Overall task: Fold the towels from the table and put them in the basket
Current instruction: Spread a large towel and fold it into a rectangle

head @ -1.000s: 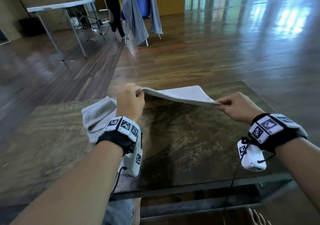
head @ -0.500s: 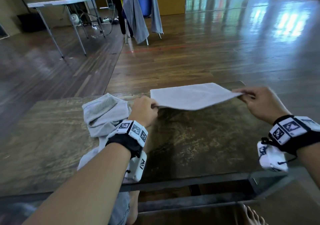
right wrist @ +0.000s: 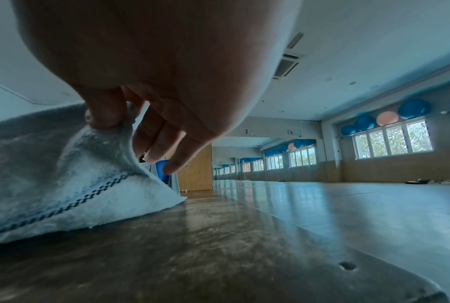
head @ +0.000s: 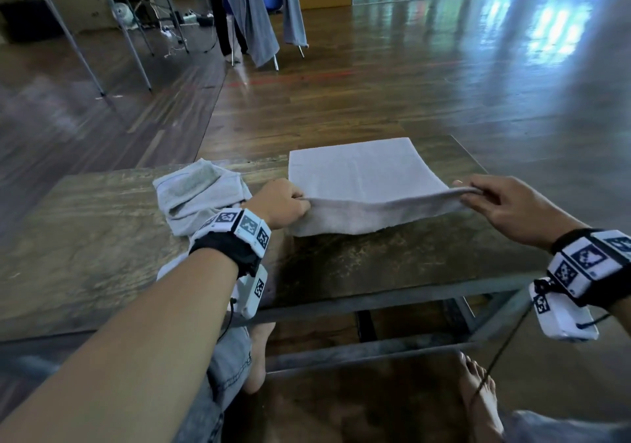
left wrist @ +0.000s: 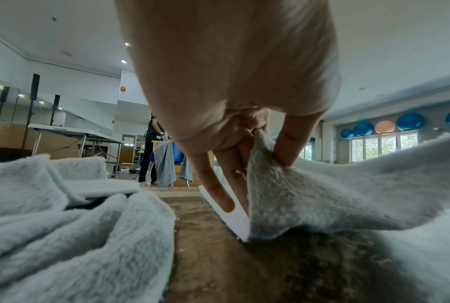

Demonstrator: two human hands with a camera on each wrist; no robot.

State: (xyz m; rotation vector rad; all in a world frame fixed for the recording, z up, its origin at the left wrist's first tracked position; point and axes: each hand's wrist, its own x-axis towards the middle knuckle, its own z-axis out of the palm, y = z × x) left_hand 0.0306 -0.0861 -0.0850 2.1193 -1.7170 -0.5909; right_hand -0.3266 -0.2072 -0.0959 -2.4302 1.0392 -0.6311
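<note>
Head: towel (head: 358, 176) edge pinched between hands.

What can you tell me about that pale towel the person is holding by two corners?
The towel is pale grey, fluffy terry cloth; the right wrist view shows a dark dashed woven stripe near one edge. Its far part lies flat on the brown table, while its near edge is raised and stretched between both hands. The left hand pinches one near corner, the right hand pinches the other between thumb and forefinger. Below the raised edge a lower layer hangs down to the tabletop. A crumpled towel lies beside it, apart.
</note>
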